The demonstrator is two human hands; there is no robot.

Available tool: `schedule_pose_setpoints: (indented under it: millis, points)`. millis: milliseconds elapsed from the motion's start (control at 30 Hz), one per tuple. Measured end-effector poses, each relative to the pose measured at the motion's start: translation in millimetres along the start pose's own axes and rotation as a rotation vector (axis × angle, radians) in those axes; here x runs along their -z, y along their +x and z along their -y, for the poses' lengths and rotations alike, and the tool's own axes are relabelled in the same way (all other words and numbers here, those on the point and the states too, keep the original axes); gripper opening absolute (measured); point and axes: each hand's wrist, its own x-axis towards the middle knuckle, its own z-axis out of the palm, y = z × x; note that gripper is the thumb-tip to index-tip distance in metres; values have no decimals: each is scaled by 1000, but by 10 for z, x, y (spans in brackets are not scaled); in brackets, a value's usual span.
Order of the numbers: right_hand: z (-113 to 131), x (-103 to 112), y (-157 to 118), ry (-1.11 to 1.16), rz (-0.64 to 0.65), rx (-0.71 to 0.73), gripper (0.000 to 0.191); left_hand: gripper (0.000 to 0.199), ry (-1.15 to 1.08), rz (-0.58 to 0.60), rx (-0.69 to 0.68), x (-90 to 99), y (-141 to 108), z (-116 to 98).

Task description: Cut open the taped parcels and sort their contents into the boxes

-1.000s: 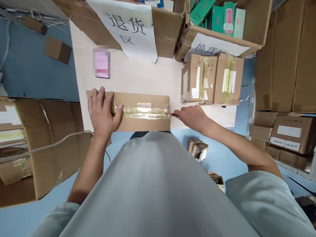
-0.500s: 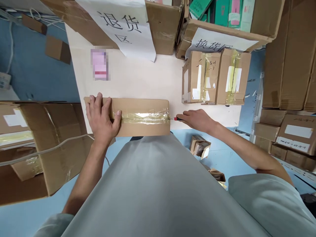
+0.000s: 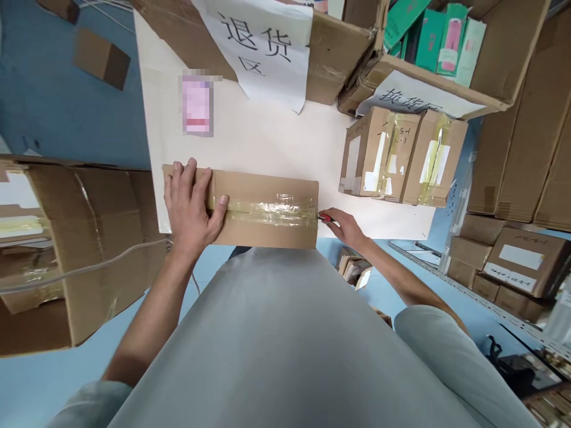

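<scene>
A long brown cardboard box (image 3: 263,184) lies at the table's near edge, with shiny clear tape (image 3: 276,211) running along its top. My left hand (image 3: 191,205) rests on the box's left end, fingers spread, holding nothing. My right hand (image 3: 345,226) is closed around a small red and black tool (image 3: 325,218) at the box's right end. The tool's tip meets the taped right edge; how far it goes in cannot be made out.
Two taped boxes (image 3: 379,154) stand at the table's right. Behind them, large open cartons bear paper signs (image 3: 263,50); one holds green packages (image 3: 430,38). A blurred pink item (image 3: 197,106) lies back left. An open carton (image 3: 102,238) with a cable across it is at left.
My right hand has brought the tool closer, up against the box's right edge. My left hand stays on the box. The whole view has shifted and tilted slightly.
</scene>
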Motion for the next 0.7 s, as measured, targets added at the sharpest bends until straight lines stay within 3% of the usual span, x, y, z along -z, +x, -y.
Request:
schedule_pose_setpoints:
  millis: [133, 267, 333, 433, 567, 700]
  points:
    - [335, -349, 112, 90, -141, -58, 47, 75, -22, -48, 14, 227, -25, 378]
    - [509, -622, 203, 133, -416, -348, 47, 82, -93, -81, 31, 385, -51, 708]
    - [558, -731, 256, 165, -444, -475, 46, 85, -110, -92, 62, 423, -73, 825]
    - [652, -825, 330, 239, -455, -540, 49, 85, -138, -123, 80, 448, -119, 952]
    - [812, -707, 334, 218, -571, -522, 52, 88, -226, -148, 72, 353, -144, 1016]
    - [996, -325, 167, -20, -677, -523, 57, 96, -377, -139, 81, -52, -62, 911]
